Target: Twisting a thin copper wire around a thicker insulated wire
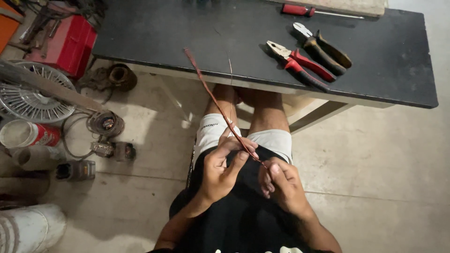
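Note:
Over my lap, both hands grip a long thin reddish-brown bundle of wire (213, 98). My left hand (224, 166) pinches it with thumb and fingers near the lower end. The very end is clasped in my right hand (281, 183), just to the right and slightly lower. From the hands the bundle rises diagonally up and left, and its far tip reaches the front of the black-topped table (187, 33). A single thin strand hangs loose beside it.
Two pairs of pliers lie on the table: red-handled (300, 65) and dark-handled (323, 49). A red-handled screwdriver (309, 11) lies at the back. On the floor to the left are a fan grille (33, 96), a red box (68, 42), small motor parts (107, 124) and a white bucket (28, 229).

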